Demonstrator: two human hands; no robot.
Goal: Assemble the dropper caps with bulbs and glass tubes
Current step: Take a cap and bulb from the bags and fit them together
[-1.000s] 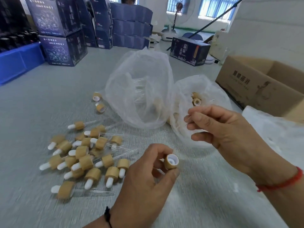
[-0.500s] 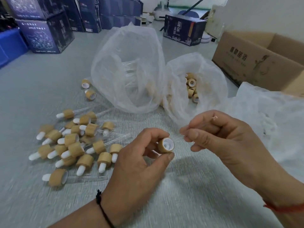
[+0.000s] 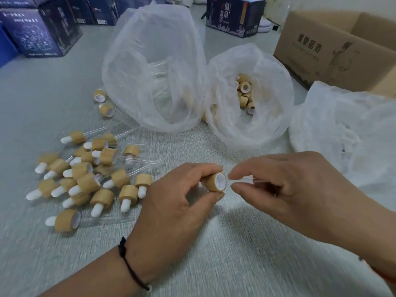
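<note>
My left hand (image 3: pixel 171 202) pinches a bamboo-coloured dropper cap (image 3: pixel 215 182) between thumb and fingers, its white inside facing right. My right hand (image 3: pixel 289 189) pinches a clear glass tube (image 3: pixel 242 180) whose tip points at the cap's opening, just touching or almost touching it. To the left lies a heap of assembled droppers (image 3: pixel 85 179) with white bulbs and glass tubes. A plastic bag of loose caps (image 3: pixel 245 95) stands behind the hands, and a bigger plastic bag with glass tubes (image 3: pixel 154 69) stands left of it.
A crumpled white plastic bag (image 3: pixel 347 129) lies at the right. Behind it is an open cardboard box (image 3: pixel 334 52). Dark blue printed cartons (image 3: pixel 40 33) line the back. Two loose caps (image 3: pixel 105 103) lie near the tube bag. The grey tabletop (image 3: pixel 214 254) extends toward me.
Both hands have come lower and closer together. The right hand has brought the glass tube to the mouth of the cap held by the left hand.
</note>
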